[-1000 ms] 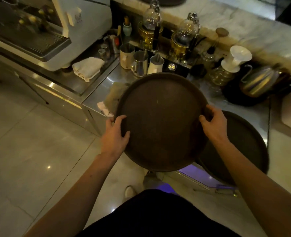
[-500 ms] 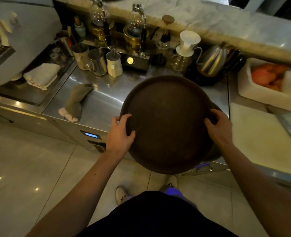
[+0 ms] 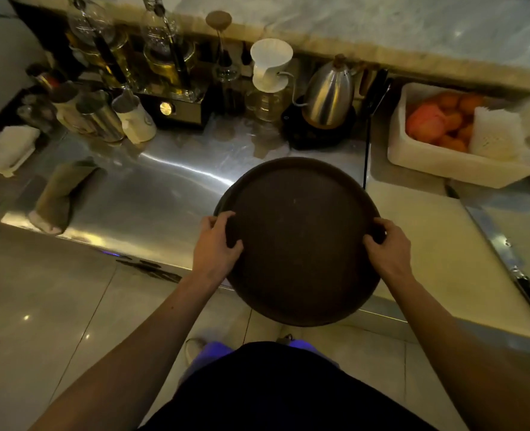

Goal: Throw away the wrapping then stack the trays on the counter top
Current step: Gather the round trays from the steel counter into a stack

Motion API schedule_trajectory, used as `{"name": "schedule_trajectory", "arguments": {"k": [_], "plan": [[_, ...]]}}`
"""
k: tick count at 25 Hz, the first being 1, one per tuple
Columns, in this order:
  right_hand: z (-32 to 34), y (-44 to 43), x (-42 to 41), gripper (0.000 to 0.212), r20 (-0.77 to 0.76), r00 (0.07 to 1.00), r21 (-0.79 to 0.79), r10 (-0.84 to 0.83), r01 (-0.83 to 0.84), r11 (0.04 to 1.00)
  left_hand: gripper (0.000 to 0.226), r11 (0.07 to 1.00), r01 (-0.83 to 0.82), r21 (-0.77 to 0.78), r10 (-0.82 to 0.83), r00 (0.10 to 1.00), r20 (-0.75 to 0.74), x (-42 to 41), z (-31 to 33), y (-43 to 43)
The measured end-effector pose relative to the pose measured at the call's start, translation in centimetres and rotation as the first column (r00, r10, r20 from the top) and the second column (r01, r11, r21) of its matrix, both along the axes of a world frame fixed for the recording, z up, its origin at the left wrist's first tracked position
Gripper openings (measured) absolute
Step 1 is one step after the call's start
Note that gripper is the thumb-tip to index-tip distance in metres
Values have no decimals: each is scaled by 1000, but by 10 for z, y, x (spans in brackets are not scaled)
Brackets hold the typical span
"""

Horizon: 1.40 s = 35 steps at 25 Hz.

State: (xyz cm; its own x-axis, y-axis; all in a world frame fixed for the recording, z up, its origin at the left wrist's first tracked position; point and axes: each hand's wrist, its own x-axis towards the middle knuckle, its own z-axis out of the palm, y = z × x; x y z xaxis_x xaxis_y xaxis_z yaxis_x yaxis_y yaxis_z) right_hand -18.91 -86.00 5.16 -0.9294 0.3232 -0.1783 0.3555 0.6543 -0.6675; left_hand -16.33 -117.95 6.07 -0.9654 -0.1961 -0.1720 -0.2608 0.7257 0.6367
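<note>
steel counter (image 3: pixel 176 188), dim light. stacking step: left hand (image 3: pixel 217 247) and right hand (image 3: pixel 386 248) clamped on opposite rims of the round tray (image 3: pixel 298 241), over the counter's front edge. another rim peeks out underneath, i think. next: lower it square.

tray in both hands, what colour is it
Dark brown, plain with no pattern; the tray shows clearly in the head view.

Tray (image 3: pixel 301 244) now over the counter (image 3: pixel 170 188) edge.
</note>
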Motion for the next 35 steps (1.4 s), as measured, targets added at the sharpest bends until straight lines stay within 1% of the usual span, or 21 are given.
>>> {"name": "schedule_trajectory", "arguments": {"k": [6, 12, 16, 18, 20, 23, 26, 27, 29, 30, 32, 35], "plan": [[-17, 7, -8, 52, 78, 994, -30, 82, -80, 996, 58, 997, -54, -63, 59, 996, 72, -11, -17, 12], [-27, -4, -1, 53, 115, 992, -31, 45, -41, 999, 56, 996, 37, -79, -27, 992, 127, -29, -35, -1], [-34, -16, 2, 56, 177, 983, -24, 36, -33, 999, 56, 991, 89, -101, -75, 988, 138, -34, -45, -14], [-38, -25, 0, 57, 198, 979, 5, 37, -39, 999, 56, 988, 116, -100, -101, 985, 138, -41, -48, -23], [-41, -30, -5, 57, 195, 980, 71, 33, -47, 996, 58, 984, 133, -122, -112, 981, 159, -46, -52, -29], [-44, -37, -4, 55, 205, 976, 151, 73, -105, 983, 66, 964, 216, -156, -182, 961, 208, -45, -56, -35], [-46, -40, 3, 60, 230, 965, 185, 127, -171, 968, 81, 894, 335, -296, -285, 938, 198, -38, -65, -41], [-48, -40, 7, 65, 231, 957, 234, 177, -231, 944, 85, 863, 372, -341, -327, 927, 184, -35, -67, -41], [-54, -38, 12, 76, 248, 916, 369, 315, -390, 844, 89, 812, 437, -387, -403, 899, 169, -35, -69, -40], [-56, -38, 13, 80, 277, 885, 399, 374, -460, 793, 89, 791, 471, -391, -439, 882, 172, -38, -69, -38], [-60, -39, 13, 83, 354, 827, 408, 436, -556, 724, 86, 749, 540, -384, -503, 841, 201, -44, -70, -33], [-68, -36, 11, 81, 411, 795, 419, 447, -600, 682, 81, 663, 618, -422, -556, 784, 276, -51, -75, -30]]}}
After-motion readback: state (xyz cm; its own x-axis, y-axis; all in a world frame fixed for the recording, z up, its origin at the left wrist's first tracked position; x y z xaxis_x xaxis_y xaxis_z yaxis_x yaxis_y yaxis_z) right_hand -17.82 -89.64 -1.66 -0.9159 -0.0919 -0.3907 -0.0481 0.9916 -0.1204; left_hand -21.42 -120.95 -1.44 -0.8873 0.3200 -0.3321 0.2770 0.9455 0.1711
